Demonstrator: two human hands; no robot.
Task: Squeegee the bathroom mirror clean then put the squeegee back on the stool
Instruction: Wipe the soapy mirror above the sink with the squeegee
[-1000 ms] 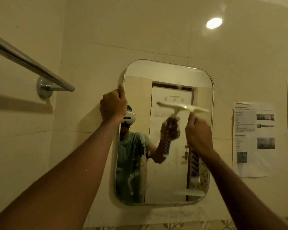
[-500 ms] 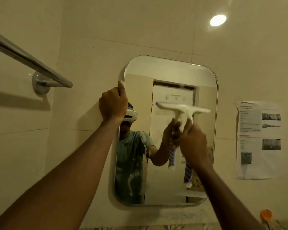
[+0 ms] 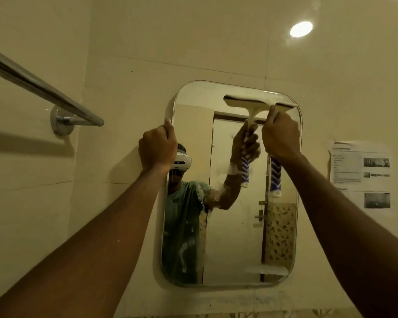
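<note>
— Fingers first, starting at the left: how do they lie?

— Those of the left hand (image 3: 157, 148) are curled round the left edge of the mirror (image 3: 234, 237), with the thumb lying up along the rim. The right hand (image 3: 280, 134) is clamped round the neck of the squeegee (image 3: 260, 103), just beneath the blade.

— Count things for me, left to right.

— One towel rail (image 3: 44, 88) on the left wall. Two hands, both arms raised. One mirror with rounded corners. One squeegee, plus its reflection. One printed sheet (image 3: 361, 175) stuck to the tiles on the right.

— Where does the squeegee sit?

— Its blade lies level against the glass, close under the top edge. The right end reaches the top right corner and the left end stops about mid-width. A blue and white handle hangs down below the fist.

— And the edges, the open room?

— Below the blade the glass runs unobstructed to the bottom edge. The top left part is uncovered. White streaks (image 3: 193, 237) mark the lower left of the glass, and there is a pale patch (image 3: 265, 270) near the bottom right. A strip of bare tile separates the rail's end from the mirror, and more tile lies between mirror and sheet.
</note>
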